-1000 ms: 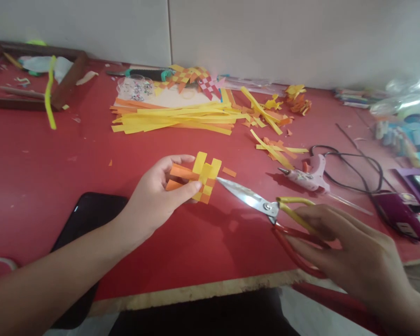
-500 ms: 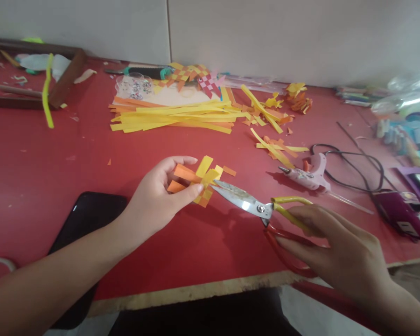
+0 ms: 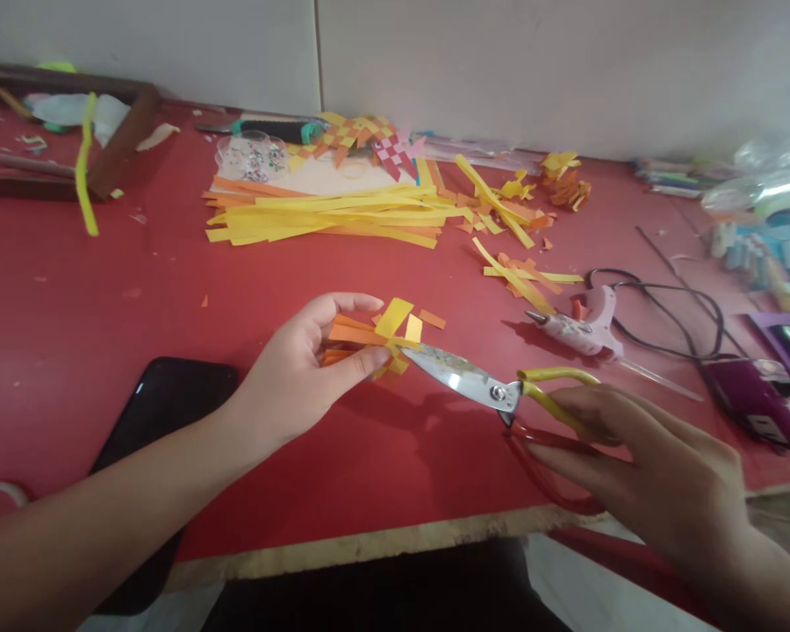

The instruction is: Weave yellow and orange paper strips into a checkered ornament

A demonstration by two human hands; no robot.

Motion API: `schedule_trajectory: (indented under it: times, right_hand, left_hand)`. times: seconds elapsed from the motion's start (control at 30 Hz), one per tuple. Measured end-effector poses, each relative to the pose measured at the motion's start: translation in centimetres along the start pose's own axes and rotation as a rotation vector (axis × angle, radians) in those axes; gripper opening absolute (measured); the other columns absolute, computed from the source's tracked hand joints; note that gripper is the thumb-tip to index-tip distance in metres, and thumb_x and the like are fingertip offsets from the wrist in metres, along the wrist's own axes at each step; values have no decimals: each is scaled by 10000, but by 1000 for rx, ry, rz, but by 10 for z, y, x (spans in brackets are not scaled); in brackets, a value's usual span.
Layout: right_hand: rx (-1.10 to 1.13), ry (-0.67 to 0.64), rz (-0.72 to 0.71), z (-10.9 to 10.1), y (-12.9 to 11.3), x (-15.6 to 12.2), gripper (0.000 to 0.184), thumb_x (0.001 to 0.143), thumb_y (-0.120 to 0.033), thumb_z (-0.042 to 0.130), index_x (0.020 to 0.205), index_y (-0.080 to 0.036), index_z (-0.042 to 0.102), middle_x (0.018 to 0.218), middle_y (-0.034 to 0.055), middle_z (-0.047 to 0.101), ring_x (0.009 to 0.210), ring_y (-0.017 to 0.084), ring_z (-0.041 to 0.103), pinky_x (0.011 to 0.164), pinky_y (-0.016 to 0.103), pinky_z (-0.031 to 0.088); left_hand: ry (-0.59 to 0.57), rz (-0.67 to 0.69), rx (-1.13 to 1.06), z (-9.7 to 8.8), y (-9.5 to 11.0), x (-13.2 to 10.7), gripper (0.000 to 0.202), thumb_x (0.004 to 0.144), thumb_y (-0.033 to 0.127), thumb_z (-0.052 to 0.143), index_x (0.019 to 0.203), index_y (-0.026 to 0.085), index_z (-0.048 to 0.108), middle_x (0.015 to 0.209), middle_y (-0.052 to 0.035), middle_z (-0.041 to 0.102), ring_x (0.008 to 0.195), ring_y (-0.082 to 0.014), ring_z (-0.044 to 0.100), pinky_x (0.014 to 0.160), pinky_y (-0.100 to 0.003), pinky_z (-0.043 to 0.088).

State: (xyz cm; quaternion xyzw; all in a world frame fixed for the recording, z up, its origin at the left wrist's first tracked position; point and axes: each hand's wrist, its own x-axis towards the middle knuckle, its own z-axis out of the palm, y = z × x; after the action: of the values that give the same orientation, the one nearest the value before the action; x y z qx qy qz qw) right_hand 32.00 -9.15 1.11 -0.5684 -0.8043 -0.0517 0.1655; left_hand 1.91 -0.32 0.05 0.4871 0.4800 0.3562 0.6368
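My left hand (image 3: 296, 373) pinches a small woven piece of yellow and orange paper strips (image 3: 375, 335) just above the red table (image 3: 72, 298), turned nearly flat. My right hand (image 3: 638, 470) grips the yellow and red handles of a pair of scissors (image 3: 493, 393). The steel blades point left and their tip touches the right side of the woven piece, beside my left thumb.
A black phone (image 3: 164, 412) lies under my left forearm. A pile of yellow and orange strips (image 3: 329, 215) sits at the back, with finished woven pieces (image 3: 369, 140) behind it. A pink glue gun (image 3: 576, 329) with its black cord lies right. A wooden frame (image 3: 118, 140) stands far left.
My left hand has tilted the woven piece from facing me to nearly flat. The scissors have moved left until the blade tip reaches the piece.
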Motion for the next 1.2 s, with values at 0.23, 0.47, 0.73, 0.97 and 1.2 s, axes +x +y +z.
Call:
schedule_trajectory:
  times: [0.23,0.47,0.73,0.97,1.2]
  right_hand:
    - [-10,29,-48,-1,1,3,253,935,-465,630,950,-213,645,796,-9,745,555,103,666,576,207,512]
    - [26,23,-36,-1,2,4,222,904,-441,673,933,-221,666,771,-19,750,532,107,667,546,211,511]
    - [24,49,-2,1,6,0,224,878,-453,695,877,-230,674,768,-15,762,525,115,664,536,209,521]
    - [10,16,21,0,7,0,234,886,-463,682,847,-234,651,736,-19,756,514,112,664,500,203,509]
    - [14,49,-2,2,7,2,223,864,-448,697,846,-229,663,755,-15,764,517,111,667,520,203,512]
  left_hand:
    - [-17,25,24,0,4,-3,311,827,304,802,1081,290,623,897,27,785,897,-205,774,852,-314,610]
    - [-28,22,18,0,2,-1,319,810,340,818,1069,303,636,874,30,779,897,-209,775,851,-313,613]
    - [-55,37,-54,-1,3,-2,291,800,302,828,1025,280,646,872,14,771,875,-216,780,833,-317,633]
    - [-54,34,-55,1,3,-1,255,800,301,827,991,284,659,879,28,764,879,-195,777,840,-288,625]
    - [-43,53,-15,1,4,-2,227,801,251,813,966,267,658,901,9,770,883,-214,777,826,-310,627]
